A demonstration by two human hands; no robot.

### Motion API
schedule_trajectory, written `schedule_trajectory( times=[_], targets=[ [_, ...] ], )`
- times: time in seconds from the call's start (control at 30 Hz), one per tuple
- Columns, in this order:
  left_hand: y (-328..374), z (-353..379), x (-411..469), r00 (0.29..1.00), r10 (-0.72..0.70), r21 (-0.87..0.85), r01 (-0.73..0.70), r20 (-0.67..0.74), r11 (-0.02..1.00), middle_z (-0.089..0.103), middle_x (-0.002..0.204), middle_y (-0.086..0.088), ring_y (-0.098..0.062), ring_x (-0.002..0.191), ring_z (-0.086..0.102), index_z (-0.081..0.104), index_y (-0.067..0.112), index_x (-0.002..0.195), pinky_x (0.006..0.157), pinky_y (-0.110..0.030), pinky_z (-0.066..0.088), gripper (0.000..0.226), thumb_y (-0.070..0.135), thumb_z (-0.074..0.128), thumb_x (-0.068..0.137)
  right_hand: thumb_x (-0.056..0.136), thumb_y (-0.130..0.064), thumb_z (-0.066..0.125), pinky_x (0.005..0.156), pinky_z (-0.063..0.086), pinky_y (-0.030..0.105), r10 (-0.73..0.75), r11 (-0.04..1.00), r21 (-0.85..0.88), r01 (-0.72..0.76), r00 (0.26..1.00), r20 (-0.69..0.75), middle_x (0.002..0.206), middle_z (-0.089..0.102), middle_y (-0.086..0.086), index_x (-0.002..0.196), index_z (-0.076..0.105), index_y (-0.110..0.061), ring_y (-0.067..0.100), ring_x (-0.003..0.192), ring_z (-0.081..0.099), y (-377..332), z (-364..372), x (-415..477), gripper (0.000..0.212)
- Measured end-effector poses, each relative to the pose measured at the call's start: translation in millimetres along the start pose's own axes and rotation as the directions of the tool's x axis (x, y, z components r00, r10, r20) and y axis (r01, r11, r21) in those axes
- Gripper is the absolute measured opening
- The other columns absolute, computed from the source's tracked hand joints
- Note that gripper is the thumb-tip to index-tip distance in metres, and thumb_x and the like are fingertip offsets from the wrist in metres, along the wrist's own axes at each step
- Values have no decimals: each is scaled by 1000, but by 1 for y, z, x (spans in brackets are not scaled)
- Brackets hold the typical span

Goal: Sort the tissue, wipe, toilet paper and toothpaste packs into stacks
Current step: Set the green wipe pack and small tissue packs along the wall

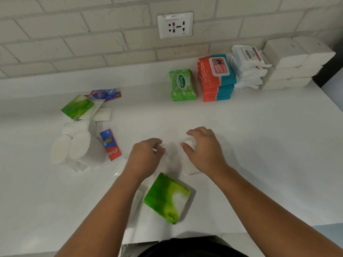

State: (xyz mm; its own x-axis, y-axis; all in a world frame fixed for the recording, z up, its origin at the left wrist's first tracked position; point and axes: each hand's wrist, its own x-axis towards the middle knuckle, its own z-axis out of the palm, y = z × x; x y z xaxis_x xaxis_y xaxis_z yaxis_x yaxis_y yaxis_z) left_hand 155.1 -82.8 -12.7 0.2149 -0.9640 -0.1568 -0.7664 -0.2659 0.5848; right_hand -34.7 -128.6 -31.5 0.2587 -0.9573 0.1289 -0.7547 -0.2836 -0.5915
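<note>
Reaching over the middle of the counter (259,136) with both hands. My right hand (203,149) has its fingers curled down over a white pack (188,168), thumb at its left edge: grasping it, as far as I can judge. My left hand (146,154) sits just beside it, fingers curled. White on white there, so I cannot tell if it grips anything.

The white pack lies flat, long axis running away from me. It's under my right palm, so the right hand is the nearer one. A green tissue pack (168,198) lies close to me, between my forearms, turned at an angle.

Finished stacks stand far right against the wall: green wipes (182,84), red-teal wipes (216,78), white wipes (246,65), white tissue blocks (293,62). All lie ahead and right of the pack, so the right arm likely carries it.

Unsorted on the left: toilet paper rolls (78,149), a toothpaste box (110,144), more toothpaste boxes (105,93), another green pack (78,106).
</note>
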Motion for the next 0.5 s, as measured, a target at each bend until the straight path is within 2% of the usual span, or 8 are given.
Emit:
schedule_trajectory(
  times=[0.03, 0.1, 0.17, 0.23, 0.4, 0.5],
  targets=[
    [-11, -11, 0, 999, 15, 31, -16, 29, 999, 71, 112, 3, -13, 91, 67, 68, 18, 124, 87, -20, 46, 31, 24, 68, 94, 88, -37, 69, 94, 43, 31, -59, 998, 12, 59, 997, 50, 119, 62, 3, 120, 66, -15, 23, 114, 52, -10, 4, 2, 39],
    [-35, -29, 1, 992, 20, 131, -36, 124, 991, 66, 122, 3, -15, 101, 63, 66, 22, 127, 94, -28, 48, 38, 23, 74, 90, 89, -40, 67, 98, 41, 30, -130, 991, 17, 129, 967, 220, 124, 60, 2, 125, 64, -16, 21, 118, 50, -28, 17, 4, 43],
    [-55, -42, 3, 978, 12, 227, -60, 206, 972, 61, 131, 5, -18, 115, 57, 65, 27, 128, 99, -31, 46, 46, 25, 80, 84, 88, -45, 67, 101, 40, 32, -143, 987, -17, 162, 912, 385, 131, 57, 2, 133, 58, -17, 22, 123, 48, -45, 31, 7, 54],
    [-69, -50, 4, 971, -2, 269, -65, 241, 961, 59, 135, 6, -17, 121, 55, 64, 29, 128, 102, -32, 45, 54, 28, 85, 78, 85, -49, 69, 101, 41, 35, -139, 978, -71, 195, 867, 478, 133, 56, 4, 137, 55, -16, 25, 124, 48, -59, 45, 7, 63],
    [-89, -51, 7, 960, -31, 425, -94, 278, 900, 54, 141, 8, -18, 127, 52, 57, 31, 136, 105, -37, 44, 68, 37, 85, 74, 73, -57, 76, 95, 46, 40, -49, 965, -188, 182, 831, 555, 125, 53, 7, 130, 56, -15, 27, 118, 47, -78, 73, 6, 74],
    [-95, -50, 8, 963, -13, 481, -122, 267, 868, 55, 137, 8, -20, 123, 53, 56, 33, 136, 102, -39, 44, 70, 44, 84, 74, 71, -54, 80, 95, 44, 42, -28, 955, -230, 187, 830, 558, 124, 52, 6, 127, 55, -16, 28, 119, 45, -86, 81, 7, 72]
  ],
)
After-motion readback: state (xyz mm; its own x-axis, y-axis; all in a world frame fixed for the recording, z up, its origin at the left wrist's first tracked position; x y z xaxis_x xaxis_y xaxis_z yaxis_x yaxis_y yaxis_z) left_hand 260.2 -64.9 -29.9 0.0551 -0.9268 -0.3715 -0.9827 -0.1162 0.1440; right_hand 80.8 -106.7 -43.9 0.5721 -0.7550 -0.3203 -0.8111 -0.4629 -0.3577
